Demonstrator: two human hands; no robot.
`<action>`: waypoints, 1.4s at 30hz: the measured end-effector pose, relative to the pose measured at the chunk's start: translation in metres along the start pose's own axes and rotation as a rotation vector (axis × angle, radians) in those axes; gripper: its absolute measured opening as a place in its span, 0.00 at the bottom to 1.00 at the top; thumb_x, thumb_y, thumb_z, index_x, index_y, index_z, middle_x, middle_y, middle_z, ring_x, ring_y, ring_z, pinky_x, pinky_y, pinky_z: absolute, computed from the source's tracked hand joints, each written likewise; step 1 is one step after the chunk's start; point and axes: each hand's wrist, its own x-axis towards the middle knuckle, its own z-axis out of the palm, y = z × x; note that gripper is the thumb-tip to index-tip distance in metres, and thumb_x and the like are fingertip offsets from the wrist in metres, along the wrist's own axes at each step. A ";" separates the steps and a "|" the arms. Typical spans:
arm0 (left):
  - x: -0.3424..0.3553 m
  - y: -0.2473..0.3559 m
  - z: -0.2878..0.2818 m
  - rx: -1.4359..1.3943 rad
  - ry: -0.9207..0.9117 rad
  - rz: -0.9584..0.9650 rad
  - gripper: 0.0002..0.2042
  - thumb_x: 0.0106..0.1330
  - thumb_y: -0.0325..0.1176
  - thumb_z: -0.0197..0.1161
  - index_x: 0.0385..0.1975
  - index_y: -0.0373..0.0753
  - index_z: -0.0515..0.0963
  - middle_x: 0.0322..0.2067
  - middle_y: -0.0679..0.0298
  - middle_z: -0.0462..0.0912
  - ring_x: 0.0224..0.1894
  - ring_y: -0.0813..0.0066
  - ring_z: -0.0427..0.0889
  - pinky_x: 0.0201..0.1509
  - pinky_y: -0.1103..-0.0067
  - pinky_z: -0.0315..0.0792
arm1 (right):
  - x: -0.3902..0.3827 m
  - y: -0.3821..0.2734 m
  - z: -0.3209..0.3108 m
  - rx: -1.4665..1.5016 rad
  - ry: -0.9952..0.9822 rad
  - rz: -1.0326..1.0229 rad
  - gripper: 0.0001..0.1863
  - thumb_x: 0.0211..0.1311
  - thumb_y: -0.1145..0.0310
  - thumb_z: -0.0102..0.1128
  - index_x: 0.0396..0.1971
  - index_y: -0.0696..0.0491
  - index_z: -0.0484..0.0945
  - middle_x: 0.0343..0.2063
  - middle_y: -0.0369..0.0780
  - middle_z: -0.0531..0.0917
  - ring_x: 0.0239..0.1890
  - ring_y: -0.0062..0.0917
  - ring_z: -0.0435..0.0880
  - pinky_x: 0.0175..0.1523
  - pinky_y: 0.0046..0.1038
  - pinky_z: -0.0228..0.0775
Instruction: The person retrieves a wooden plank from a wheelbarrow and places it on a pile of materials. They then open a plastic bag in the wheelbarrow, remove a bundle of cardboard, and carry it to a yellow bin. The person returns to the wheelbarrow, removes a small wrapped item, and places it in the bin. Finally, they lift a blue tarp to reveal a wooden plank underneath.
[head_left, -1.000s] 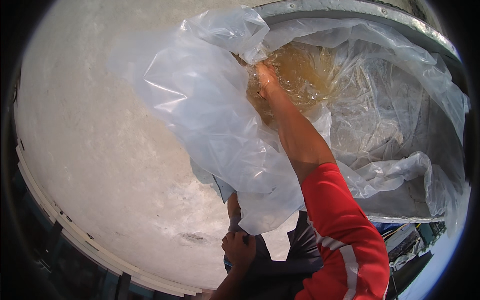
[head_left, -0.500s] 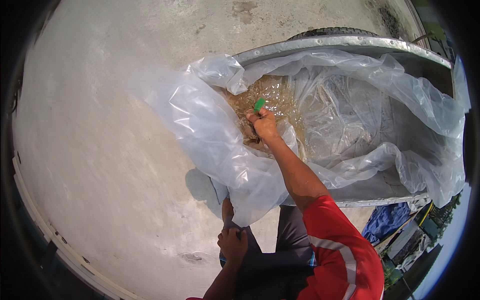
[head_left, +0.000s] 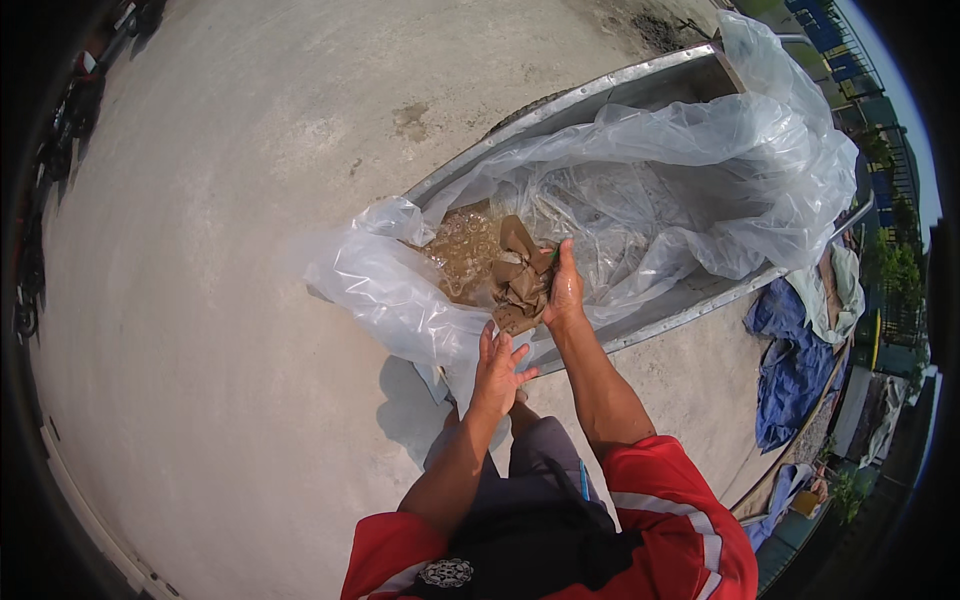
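A crumpled, wet brown sheet (head_left: 522, 285), paper or cloth, is held up by my right hand (head_left: 566, 285). My thumb is raised on its near side, and the other fingers are partly hidden behind the sheet. A sliver of green shows by those fingers. My left hand (head_left: 497, 372) is just below the sheet's lower edge, its fingers spread and holding nothing. Under the sheet, shallow brownish water (head_left: 460, 245) lies in clear plastic sheeting (head_left: 400, 290). That plastic lines a long metal cart tub (head_left: 650, 330) and spills over its near left end.
Pale concrete floor (head_left: 230, 300) spreads out to the left. To the right, a blue tarp (head_left: 785, 370) lies on the ground beside other cloths and boards. Several motorbikes (head_left: 70, 140) stand along the far left edge. A tubular handle (head_left: 855, 215) juts from the cart's far end.
The brown sheet has come up out of the water in my right hand, which held a green piece before. My left hand has risen from my lap toward the sheet and opened. The view has shifted.
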 end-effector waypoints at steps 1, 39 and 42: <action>0.017 0.007 0.012 -0.087 -0.105 -0.013 0.36 0.64 0.53 0.60 0.66 0.52 0.47 0.64 0.66 0.55 0.61 0.62 0.62 0.48 0.48 0.68 | -0.015 0.002 0.001 0.012 0.027 0.016 0.25 0.64 0.44 0.53 0.33 0.56 0.74 0.31 0.42 0.80 0.32 0.30 0.80 0.39 0.33 0.76; 0.015 -0.096 0.290 0.494 -0.032 0.499 0.10 0.65 0.36 0.60 0.40 0.37 0.73 0.28 0.65 0.77 0.28 0.72 0.78 0.32 0.76 0.75 | -0.091 -0.185 -0.139 -0.548 0.273 -0.837 0.17 0.62 0.57 0.59 0.42 0.55 0.76 0.32 0.36 0.77 0.30 0.20 0.75 0.36 0.24 0.71; 0.014 -0.107 0.305 0.562 -0.116 0.472 0.09 0.65 0.35 0.60 0.39 0.38 0.73 0.25 0.67 0.74 0.24 0.75 0.75 0.27 0.77 0.72 | -0.090 -0.200 -0.176 -0.165 0.245 -0.610 0.22 0.63 0.51 0.57 0.48 0.53 0.74 0.41 0.39 0.77 0.36 0.23 0.76 0.39 0.27 0.71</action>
